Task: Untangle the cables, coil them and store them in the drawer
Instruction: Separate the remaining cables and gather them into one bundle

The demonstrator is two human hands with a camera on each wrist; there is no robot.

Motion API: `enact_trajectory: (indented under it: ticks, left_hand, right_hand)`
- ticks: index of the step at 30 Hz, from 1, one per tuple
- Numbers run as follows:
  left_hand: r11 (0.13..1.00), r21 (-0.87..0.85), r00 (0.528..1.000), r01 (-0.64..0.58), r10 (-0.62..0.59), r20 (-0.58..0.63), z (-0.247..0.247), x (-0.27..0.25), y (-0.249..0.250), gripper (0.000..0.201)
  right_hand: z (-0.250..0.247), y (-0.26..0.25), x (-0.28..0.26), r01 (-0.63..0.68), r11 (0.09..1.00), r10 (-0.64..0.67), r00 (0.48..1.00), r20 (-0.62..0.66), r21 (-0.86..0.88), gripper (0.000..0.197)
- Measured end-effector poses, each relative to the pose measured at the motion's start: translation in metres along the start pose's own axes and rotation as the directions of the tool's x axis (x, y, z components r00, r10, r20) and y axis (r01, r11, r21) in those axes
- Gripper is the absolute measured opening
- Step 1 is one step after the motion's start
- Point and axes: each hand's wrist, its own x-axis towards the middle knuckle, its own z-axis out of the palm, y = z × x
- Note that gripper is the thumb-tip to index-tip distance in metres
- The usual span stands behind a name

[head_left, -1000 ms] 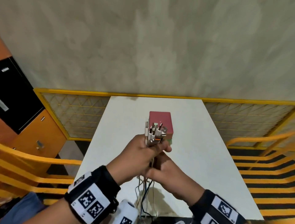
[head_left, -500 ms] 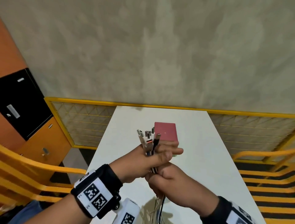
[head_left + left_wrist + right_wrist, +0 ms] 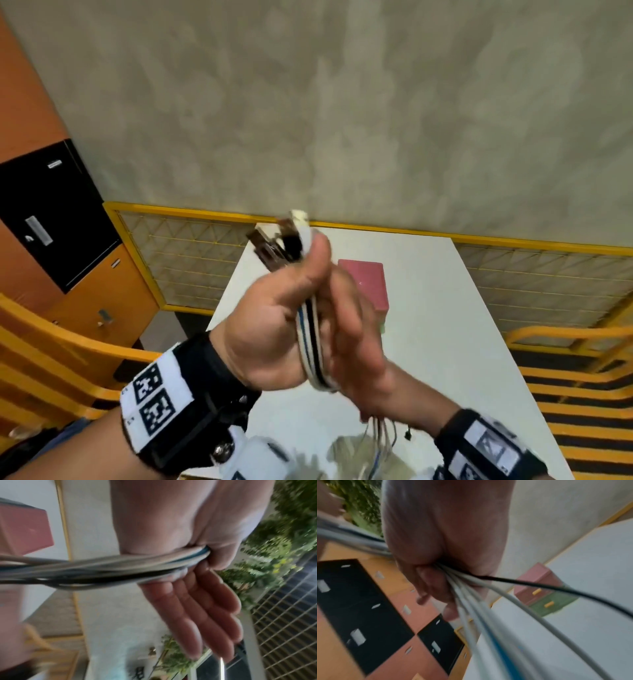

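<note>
A bundle of white, blue and black cables (image 3: pixel 310 342) runs across the palm of my left hand (image 3: pixel 274 318), which is raised above the white table (image 3: pixel 445 342). Its thumb pinches the bundle, and the plugs (image 3: pixel 281 236) stick out above the thumb. In the left wrist view the cables (image 3: pixel 120 566) sit under the thumb while the fingers (image 3: pixel 202 615) lie straight. My right hand (image 3: pixel 356 342) grips the same bundle just to the right; its fingers (image 3: pixel 435 588) curl round the cables (image 3: pixel 471 601). Loose ends (image 3: pixel 376 435) hang below. The small drawer box (image 3: pixel 366 281) has a pink top, with pink and green drawers (image 3: pixel 539 592) shut.
A yellow mesh railing (image 3: pixel 191 240) runs behind the table, in front of a grey wall. Orange and black lockers (image 3: pixel 51 219) stand at the left. Yellow chair rails (image 3: pixel 51 342) flank the table on both sides.
My left hand has risen and turned its palm towards me, carrying the plug ends up and left. The right hand has stayed gripped on the bundle just below. The view has tilted upward.
</note>
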Motion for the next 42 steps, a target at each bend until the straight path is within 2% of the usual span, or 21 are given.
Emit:
enact_trajectory:
  ticks: [1,3,5,7,8,10,11,13,14,16,17,21,22,25,28,30,32,35,38,40,42]
  left_hand:
    - [0.991,0.044,0.991,0.129,-0.130,0.014,-0.003,-0.007,-0.008,0.062]
    - [0.892,0.185,0.909,0.412,-0.418,-0.008,-0.011,-0.019,-0.022,0.064]
    - [0.712,0.347,0.790,0.610,-0.578,-0.203,-0.025,-0.030,-0.033,0.061]
    - [0.549,0.438,0.701,0.712,-0.517,-0.491,-0.035,-0.032,-0.042,0.050]
    - [0.492,0.487,0.688,0.722,-0.436,-0.580,-0.040,-0.032,-0.046,0.044]
    - [0.433,0.632,0.760,0.643,-0.259,-0.595,-0.045,-0.028,-0.048,0.026]
    - [0.443,0.688,0.806,0.575,-0.163,-0.569,-0.042,-0.024,-0.045,0.018]
    - [0.474,0.728,0.842,0.495,-0.055,-0.537,-0.038,-0.017,-0.040,0.033]
    - [0.515,0.705,0.833,0.488,-0.034,-0.552,-0.041,-0.015,-0.040,0.035]
    - [0.659,0.572,0.788,0.489,-0.051,-0.614,-0.048,-0.014,-0.041,0.019]
    - [0.722,0.512,0.782,0.467,-0.066,-0.620,-0.051,-0.016,-0.041,0.017]
    - [0.935,0.281,0.812,0.217,-0.013,-0.583,-0.049,-0.012,-0.037,0.048]
    - [0.955,0.242,0.814,0.169,0.003,-0.580,-0.044,-0.009,-0.035,0.057]
    - [0.979,0.185,0.770,0.083,0.055,-0.636,-0.037,0.005,-0.037,0.068]
    - [0.987,0.157,0.713,0.030,0.088,-0.696,-0.026,0.014,-0.040,0.068]
    - [0.994,0.109,0.666,-0.002,0.082,-0.741,-0.025,0.018,-0.039,0.057]
    - [0.996,0.074,0.626,-0.044,0.085,-0.775,-0.028,0.022,-0.034,0.038]
    - [0.989,0.055,0.635,-0.137,0.130,-0.762,-0.035,0.024,-0.026,0.033]
    - [0.972,0.068,0.670,-0.227,0.206,-0.713,-0.037,0.023,-0.024,0.035]
    - [0.953,0.046,0.702,-0.299,0.252,-0.666,-0.037,0.022,-0.020,0.035]
    - [0.944,0.029,0.735,-0.329,0.275,-0.620,-0.037,0.017,-0.015,0.036]
  right_hand:
    - [-0.009,0.002,0.004,-0.001,0.998,-0.001,0.999,-0.032,-0.070,0.019]
    - [-0.029,-0.004,0.006,-0.033,0.995,0.025,0.996,-0.083,-0.096,0.021]
    - [-0.042,-0.014,0.006,-0.036,0.985,0.019,0.995,-0.100,-0.170,0.017]
    - [-0.044,-0.028,0.005,0.013,0.959,-0.038,0.996,-0.083,-0.283,0.017]
    - [-0.042,-0.035,0.003,0.055,0.947,-0.083,0.994,-0.077,-0.317,0.019]
    - [-0.036,-0.043,0.002,0.093,0.941,-0.129,0.988,-0.089,-0.325,0.024]
    - [-0.034,-0.045,0.002,0.102,0.953,-0.139,0.984,-0.115,-0.285,0.022]
    - [-0.031,-0.050,-0.001,0.125,0.963,-0.167,0.971,-0.168,-0.237,0.015]
    - [-0.029,-0.054,-0.004,0.146,0.958,-0.196,0.961,-0.193,-0.246,0.016]
    - [-0.025,-0.061,-0.011,0.191,0.950,-0.255,0.932,-0.259,-0.248,0.014]
    - [-0.023,-0.065,-0.015,0.211,0.949,-0.274,0.918,-0.285,-0.232,0.013]
    - [-0.012,-0.074,-0.023,0.246,0.919,-0.347,0.876,-0.336,-0.308,0.021]
    - [-0.007,-0.075,-0.022,0.241,0.906,-0.363,0.864,-0.349,-0.347,0.029]
    - [0.009,-0.076,-0.020,0.191,0.867,-0.384,0.845,-0.372,-0.460,0.059]
    - [0.013,-0.070,-0.020,0.150,0.823,-0.396,0.843,-0.365,-0.548,0.067]
    - [0.013,-0.068,-0.022,0.176,0.810,-0.419,0.840,-0.343,-0.560,0.068]
    - [0.017,-0.066,-0.026,0.243,0.867,-0.405,0.853,-0.330,-0.435,0.066]
    - [0.022,-0.055,-0.023,0.311,0.951,-0.292,0.889,-0.352,-0.003,0.059]
    - [0.022,-0.044,-0.014,0.290,0.873,-0.149,0.924,-0.353,0.393,0.031]
    - [0.022,-0.037,-0.012,0.232,0.857,-0.120,0.958,-0.259,0.461,0.020]
    - [0.022,-0.030,-0.011,0.152,0.906,-0.120,0.987,-0.105,0.395,0.009]
